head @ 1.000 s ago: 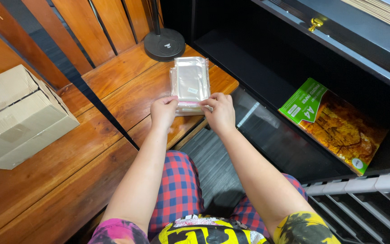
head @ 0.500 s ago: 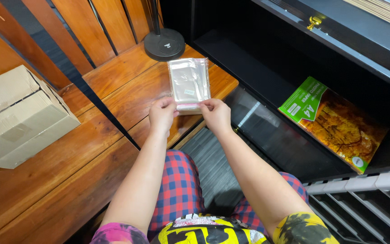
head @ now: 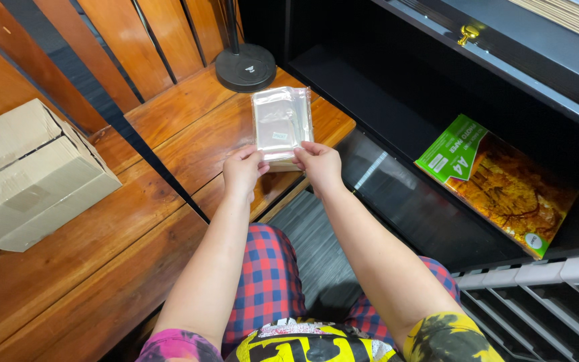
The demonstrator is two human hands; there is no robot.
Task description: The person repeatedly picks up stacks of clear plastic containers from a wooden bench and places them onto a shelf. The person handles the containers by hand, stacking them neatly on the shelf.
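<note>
A stack of clear plastic sleeves (head: 281, 121) is lifted a little off the wooden bench (head: 169, 141). My left hand (head: 242, 171) pinches its near left corner. My right hand (head: 317, 164) pinches the near right corner. Both hands grip the top of the stack by its near edge, with more sleeves lying on the bench underneath.
Taped cardboard boxes (head: 25, 174) sit at the left on the bench. A round black stand base (head: 245, 67) is at the back. A green and orange paper pack (head: 500, 181) lies on the dark shelf at right. My legs in red checked shorts are below.
Both hands have drawn the sleeves toward me and raised the near edge off the bench. They lay flat a second ago.
</note>
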